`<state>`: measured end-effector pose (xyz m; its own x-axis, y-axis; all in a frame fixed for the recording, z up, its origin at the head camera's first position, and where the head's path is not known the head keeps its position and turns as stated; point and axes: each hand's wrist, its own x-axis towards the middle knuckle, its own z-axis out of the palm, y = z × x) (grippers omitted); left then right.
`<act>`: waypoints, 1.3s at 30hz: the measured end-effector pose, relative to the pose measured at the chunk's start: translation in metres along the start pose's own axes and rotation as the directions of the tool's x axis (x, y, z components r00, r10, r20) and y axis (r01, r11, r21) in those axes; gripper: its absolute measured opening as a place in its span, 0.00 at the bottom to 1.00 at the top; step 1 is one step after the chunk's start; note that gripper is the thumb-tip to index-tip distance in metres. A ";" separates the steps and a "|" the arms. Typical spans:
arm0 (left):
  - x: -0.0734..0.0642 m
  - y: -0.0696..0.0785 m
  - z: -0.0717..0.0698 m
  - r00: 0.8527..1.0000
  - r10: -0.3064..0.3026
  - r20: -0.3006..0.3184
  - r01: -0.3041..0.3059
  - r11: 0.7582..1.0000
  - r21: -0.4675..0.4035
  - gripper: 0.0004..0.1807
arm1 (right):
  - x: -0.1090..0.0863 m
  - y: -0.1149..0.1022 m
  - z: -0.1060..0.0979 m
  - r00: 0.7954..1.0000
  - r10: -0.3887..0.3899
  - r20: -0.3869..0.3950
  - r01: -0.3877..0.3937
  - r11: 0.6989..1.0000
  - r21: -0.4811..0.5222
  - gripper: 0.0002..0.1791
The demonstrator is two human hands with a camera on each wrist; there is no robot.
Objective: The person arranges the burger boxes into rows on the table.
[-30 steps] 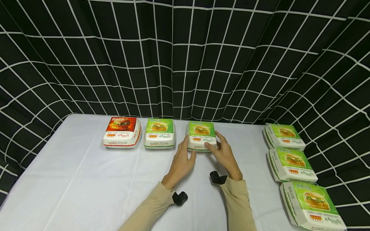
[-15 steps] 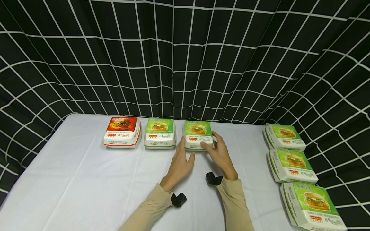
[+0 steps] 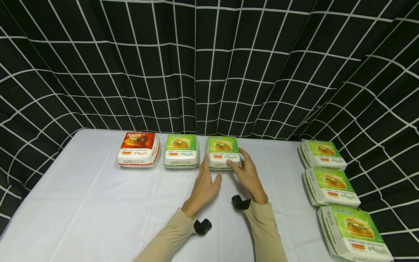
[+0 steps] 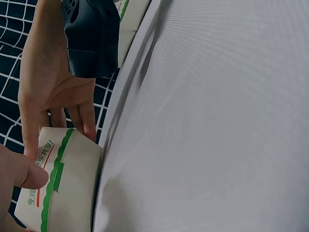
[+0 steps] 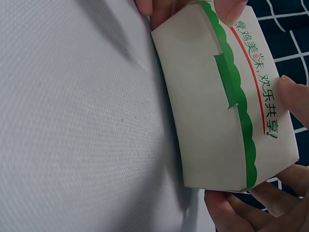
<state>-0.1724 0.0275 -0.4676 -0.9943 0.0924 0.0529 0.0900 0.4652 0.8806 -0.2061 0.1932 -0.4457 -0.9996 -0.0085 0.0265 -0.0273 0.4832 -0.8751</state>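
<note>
A green-and-white burger box (image 3: pixel 222 147) stands on the white tablecloth between both hands. My right hand (image 3: pixel 248 176) holds its right front corner. In the right wrist view its thumb (image 5: pixel 294 99) presses the front face, while its curled fingers (image 5: pixel 231 210) sit at the right side. My left hand (image 3: pixel 201 187) rests straight fingers along the left side, with the thumb apart from the box in the head view. The left wrist view has the left thumb (image 4: pixel 31 174) overlapping the box front (image 4: pixel 72 179).
Left of the held box stand another green burger box (image 3: pixel 181 151) and a red one (image 3: pixel 139 149). Three green boxes (image 3: pixel 322 154) line the table's right side. A black grid-patterned curtain (image 3: pixel 209 72) hangs behind the tablecloth (image 3: pixel 98 211).
The held burger box has slid left, closer to the neighbouring green box, and slightly back. Both hands have moved along with it, the right more visibly. The other boxes stay in place.
</note>
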 end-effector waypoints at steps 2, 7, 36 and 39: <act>0.000 0.001 0.000 1.000 -0.003 0.004 0.003 1.000 -0.004 0.46 | 0.000 0.000 0.000 1.000 0.001 -0.003 -0.001 1.000 -0.013 0.44; -0.001 0.002 -0.001 1.000 -0.007 0.009 0.007 1.000 -0.013 0.46 | 0.000 0.000 0.000 1.000 0.001 -0.004 -0.001 1.000 -0.019 0.44; -0.006 0.020 -0.008 0.993 0.104 -0.062 -0.102 0.994 0.039 0.47 | -0.005 -0.008 -0.015 0.999 -0.045 -0.019 0.044 0.997 -0.064 0.40; -0.007 0.023 -0.009 0.988 0.133 -0.077 -0.131 0.991 0.031 0.47 | -0.006 -0.008 -0.017 0.998 -0.060 -0.017 0.059 0.996 -0.066 0.39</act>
<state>-0.1638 0.0297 -0.4430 -0.9749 0.0857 0.2054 0.2211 0.4764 0.8510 -0.2000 0.2039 -0.4308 -0.9959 -0.0224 0.0874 -0.0857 0.5389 -0.8380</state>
